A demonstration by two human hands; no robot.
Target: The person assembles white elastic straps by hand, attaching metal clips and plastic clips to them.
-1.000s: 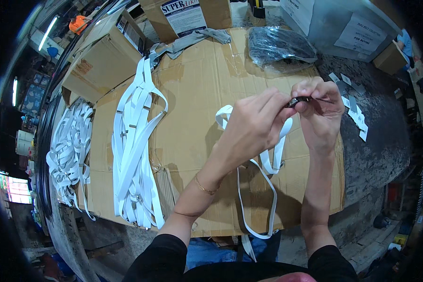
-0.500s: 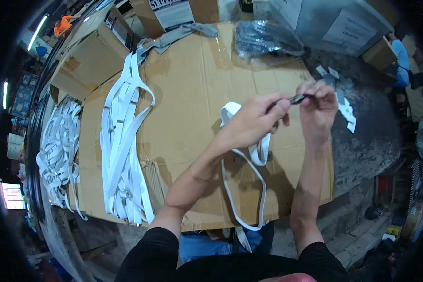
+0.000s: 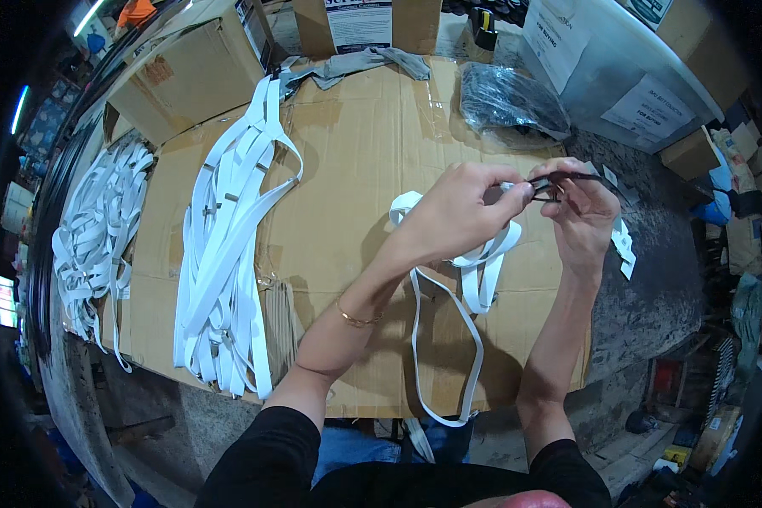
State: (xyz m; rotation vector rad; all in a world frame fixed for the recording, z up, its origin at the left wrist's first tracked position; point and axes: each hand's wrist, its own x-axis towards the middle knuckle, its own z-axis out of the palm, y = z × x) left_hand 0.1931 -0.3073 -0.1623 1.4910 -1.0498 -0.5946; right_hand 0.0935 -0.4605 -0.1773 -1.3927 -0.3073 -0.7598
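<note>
Both hands are raised over the right part of the cardboard sheet, working on a thin black band-like loop (image 3: 554, 177). My left hand (image 3: 470, 207) pinches one end of it between thumb and fingers. My right hand (image 3: 582, 212), palm turned up and fingers curled, has the other end stretched across its fingers. Below and behind my left hand is a white flat strap (image 3: 481, 284) in loose coils. One long loop of that strap trails down to the front edge of the cardboard. Whether my left hand also grips the strap is hidden.
White straps (image 3: 229, 245) lie in a long bundle at the left, with a tangled white pile (image 3: 102, 237) beyond. Cardboard boxes (image 3: 190, 72), a grey cloth (image 3: 360, 68), a dark plastic-wrapped packet (image 3: 512, 102) and a translucent bin (image 3: 618, 72) line the back. White pieces (image 3: 622, 247) lie right.
The black band now shows as a wider, open loop between my hands. My right hand has turned more palm up. The whole view has shifted slightly.
</note>
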